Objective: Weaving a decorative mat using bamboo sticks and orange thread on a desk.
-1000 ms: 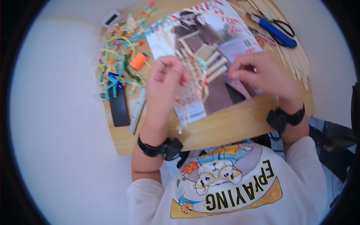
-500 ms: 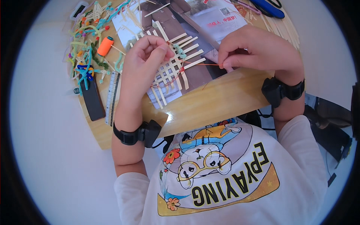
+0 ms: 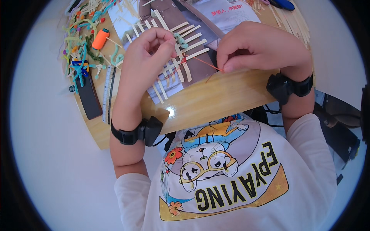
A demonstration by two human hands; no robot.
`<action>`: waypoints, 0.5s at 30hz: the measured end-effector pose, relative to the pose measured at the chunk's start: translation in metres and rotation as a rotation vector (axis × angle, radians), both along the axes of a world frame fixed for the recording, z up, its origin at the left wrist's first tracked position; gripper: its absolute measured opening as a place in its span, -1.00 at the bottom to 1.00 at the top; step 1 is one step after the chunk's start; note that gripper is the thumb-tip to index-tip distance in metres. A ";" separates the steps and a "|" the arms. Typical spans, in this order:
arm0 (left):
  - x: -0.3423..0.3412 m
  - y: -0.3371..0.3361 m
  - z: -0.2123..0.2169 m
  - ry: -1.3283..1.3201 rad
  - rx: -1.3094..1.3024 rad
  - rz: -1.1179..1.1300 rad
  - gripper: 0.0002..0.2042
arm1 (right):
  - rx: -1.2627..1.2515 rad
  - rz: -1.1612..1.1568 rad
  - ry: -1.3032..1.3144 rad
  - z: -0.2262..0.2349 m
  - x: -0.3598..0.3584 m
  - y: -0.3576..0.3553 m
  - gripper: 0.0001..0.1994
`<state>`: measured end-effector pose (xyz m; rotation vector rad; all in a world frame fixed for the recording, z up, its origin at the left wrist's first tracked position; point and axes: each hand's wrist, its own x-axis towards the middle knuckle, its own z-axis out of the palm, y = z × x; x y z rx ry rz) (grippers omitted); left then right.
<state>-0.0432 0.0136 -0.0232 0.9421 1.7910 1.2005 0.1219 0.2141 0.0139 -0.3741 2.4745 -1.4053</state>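
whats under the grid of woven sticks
Between the woven sticks a printed sheet shows, lying on the wooden table. What lies under the part the left hand covers cannot be seen.

On the pale wooden bench (image 3: 208,92) lies a glossy printed paper sheet (image 3: 202,67), with a woven lattice of pale flat wooden strips (image 3: 186,69) on top. The left hand (image 3: 152,48) is over the lattice's left part; the right hand (image 3: 258,48) is to its right, a thin orange-red thread (image 3: 204,62) running between. Left of the sheet sit an orange cylindrical spool (image 3: 101,39), then a multicoloured heap of fuzzy stems (image 3: 80,68). Before these, a black rectangular slab (image 3: 89,98) lies left of a clear straight ruler (image 3: 108,94). Behind the right hand are long pale wooden sticks (image 3: 297,29).
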 end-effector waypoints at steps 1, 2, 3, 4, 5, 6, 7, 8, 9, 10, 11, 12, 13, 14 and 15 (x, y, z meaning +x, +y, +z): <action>0.000 0.000 -0.001 -0.002 -0.001 0.000 -0.90 | 0.000 -0.015 -0.001 0.000 -0.001 -0.003 -0.90; 0.000 0.000 -0.001 -0.001 -0.007 0.004 -0.90 | -0.001 -0.014 -0.003 -0.002 -0.001 -0.004 -0.90; -0.001 0.000 -0.002 0.000 -0.013 0.008 -0.90 | -0.034 0.012 -0.008 -0.003 -0.001 -0.005 -0.90; 0.000 0.000 -0.003 -0.002 -0.014 0.009 -0.90 | -0.067 0.037 -0.013 -0.004 -0.001 -0.006 -0.90; 0.000 0.000 -0.006 -0.009 0.022 0.032 -0.88 | -0.069 0.038 -0.015 -0.003 -0.001 -0.006 -0.90; 0.000 0.000 -0.008 -0.016 0.057 0.056 -0.86 | -0.092 0.022 -0.019 -0.001 0.000 -0.007 -0.89; 0.000 -0.001 -0.009 -0.017 0.055 0.057 -0.86 | -0.114 0.006 -0.024 0.001 0.000 -0.007 -0.89; 0.000 -0.001 -0.010 -0.005 0.054 0.053 -0.86 | -0.116 0.006 -0.025 -0.002 0.001 -0.006 -0.89; -0.001 -0.001 -0.010 0.006 0.053 0.048 -0.86 | -0.008 -0.043 0.007 -0.006 0.001 -0.002 -0.88; -0.001 -0.001 -0.011 0.006 0.051 0.050 -0.86 | 0.100 -0.091 0.040 -0.010 0.002 0.002 -0.87; -0.001 -0.001 -0.011 0.005 0.046 0.050 -0.86 | 0.098 -0.090 0.038 -0.011 0.003 0.006 -0.87; -0.002 -0.002 -0.012 0.005 0.041 0.051 -0.86 | 0.163 -0.182 -0.044 -0.011 0.004 0.011 -0.87; -0.002 -0.003 -0.012 0.004 0.039 0.053 -0.86 | 0.227 -0.274 -0.126 -0.010 0.004 0.014 -0.87; -0.001 0.003 -0.010 -0.002 0.058 0.031 -0.86 | 0.236 -0.293 -0.131 0.006 0.005 0.016 -0.87; -0.001 0.003 -0.010 -0.002 0.063 0.032 -0.87 | 0.354 -0.331 -0.276 0.022 -0.002 0.015 -0.86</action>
